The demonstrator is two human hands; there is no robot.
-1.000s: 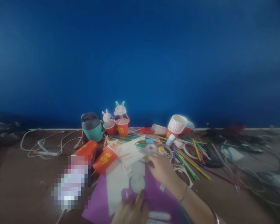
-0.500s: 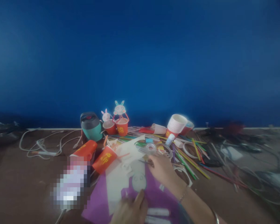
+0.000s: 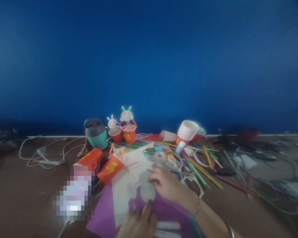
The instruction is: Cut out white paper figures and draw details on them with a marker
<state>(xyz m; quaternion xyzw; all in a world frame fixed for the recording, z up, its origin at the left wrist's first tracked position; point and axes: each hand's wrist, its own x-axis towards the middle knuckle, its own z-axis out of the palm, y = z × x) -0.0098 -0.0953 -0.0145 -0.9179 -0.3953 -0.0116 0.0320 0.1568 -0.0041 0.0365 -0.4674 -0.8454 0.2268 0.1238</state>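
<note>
My left hand point(image 3: 139, 224) lies low in the middle over purple paper point(image 3: 101, 215). One finger stretches out to the lower edge of a round pale paper cutout point(image 3: 148, 192) with a drawn face. My right hand point(image 3: 170, 186) is just above and right of the cutout, fingertips drawn together; blur hides whatever is between them. A long cream paper sheet point(image 3: 120, 198) runs beneath the work. Two white markers point(image 3: 167, 225) lie to the right of my left hand.
A tipped red paper cup point(image 3: 111, 168), a teal flask point(image 3: 96, 135) and a rabbit-face figure point(image 3: 126, 114) on a cup stand left. A cup stack point(image 3: 187, 130), colored sticks point(image 3: 201, 172), tape rolls point(image 3: 160, 156) and cables point(image 3: 43, 155) fill the table. A pixelated phone-like object point(image 3: 75, 195) lies left.
My right hand has moved left and slightly down, closer to the top of the face cutout. My left hand stays at the cutout's lower edge.
</note>
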